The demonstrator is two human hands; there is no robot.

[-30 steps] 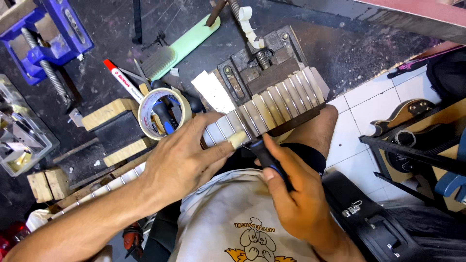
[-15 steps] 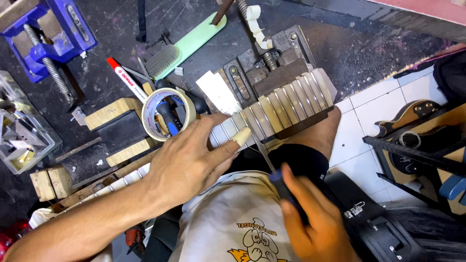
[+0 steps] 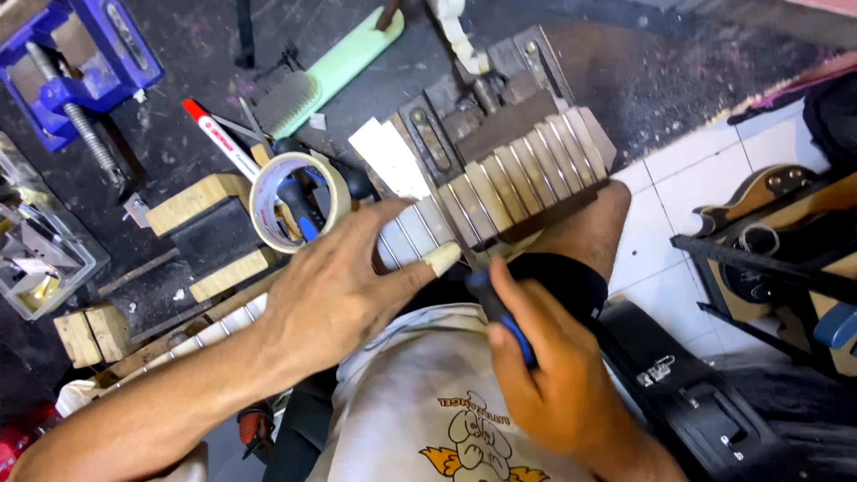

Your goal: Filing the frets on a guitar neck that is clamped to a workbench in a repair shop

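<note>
Both hands work on the guitar neck, clamped across the worktop edge. His left hand lies flat over the frets, fingers narrow, pressing. His right hand, closed around a blue-handled tool, has drawn back toward his body compared with a moment ago; the blade tip is now at the neck's edge. Left of the neck, a tape roll rings another blue handle; far left, a clear plastic box holds small metal parts.

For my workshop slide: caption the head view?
Left hand steadies a fretted guitar neck; right hand works a blue-handled tool along it.
</note>
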